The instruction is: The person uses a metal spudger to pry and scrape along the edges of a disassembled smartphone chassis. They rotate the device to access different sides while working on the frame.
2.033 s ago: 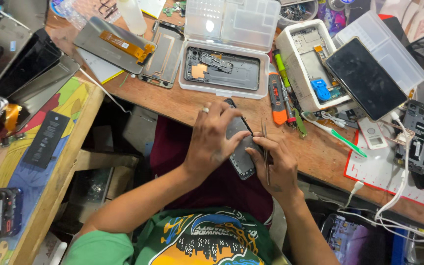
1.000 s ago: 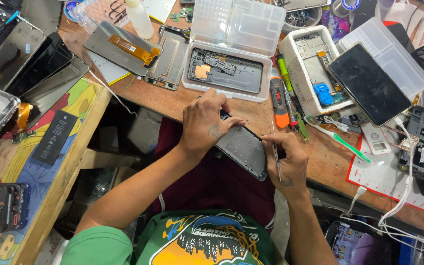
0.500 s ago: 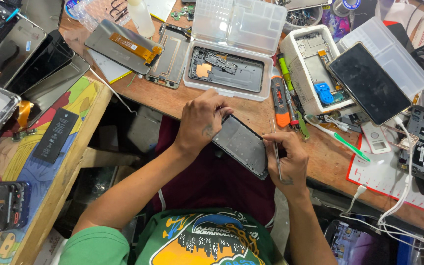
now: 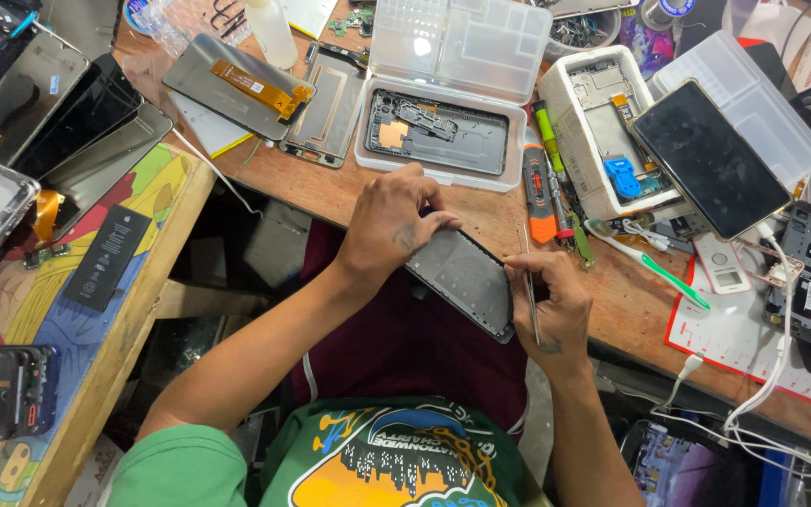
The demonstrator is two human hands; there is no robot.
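My left hand (image 4: 393, 228) grips the upper end of a grey phone frame (image 4: 463, 280), held tilted over the edge of the wooden workbench (image 4: 340, 192). My right hand (image 4: 556, 305) supports the frame's lower right edge and pinches a thin metal tool (image 4: 527, 282) that points up along that edge. Both hands hover above my lap in a dark red garment.
An open clear plastic case with a phone mid-frame (image 4: 438, 131) lies just beyond my hands. An orange screwdriver (image 4: 537, 192), a green pen (image 4: 654, 268), a black phone (image 4: 711, 160) on a white box, screens (image 4: 241, 84) and a flat battery (image 4: 105, 258) surround them.
The phone frame has been turned from narrow edge-on to its flat grey face toward me. My left hand moved to its top end, the right hand to its right edge with the tool.
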